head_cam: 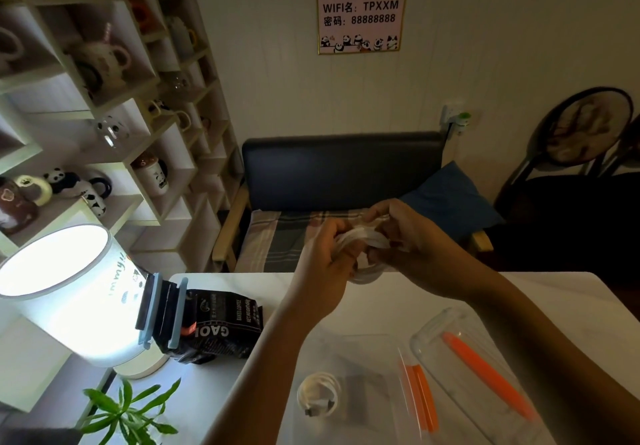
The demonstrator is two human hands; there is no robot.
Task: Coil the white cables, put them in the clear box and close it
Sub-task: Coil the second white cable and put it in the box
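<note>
Both my hands are raised above the far edge of the white table (363, 309) and hold one white cable (365, 237) wound into loops. My left hand (327, 264) grips the loops from the left, and my right hand (405, 237) pinches them from the right. A second white cable (319, 394), coiled, lies inside the open clear box (363, 351) near the table's front. The box's clear lid (450, 337) with orange latches lies to the right of the box.
A lit white lamp (69, 292) and a black coffee bag (221, 327) stand at the table's left, a green plant (128, 413) in front of them. A dark bench (339, 167) and a shelf of mugs (104, 98) lie beyond the table.
</note>
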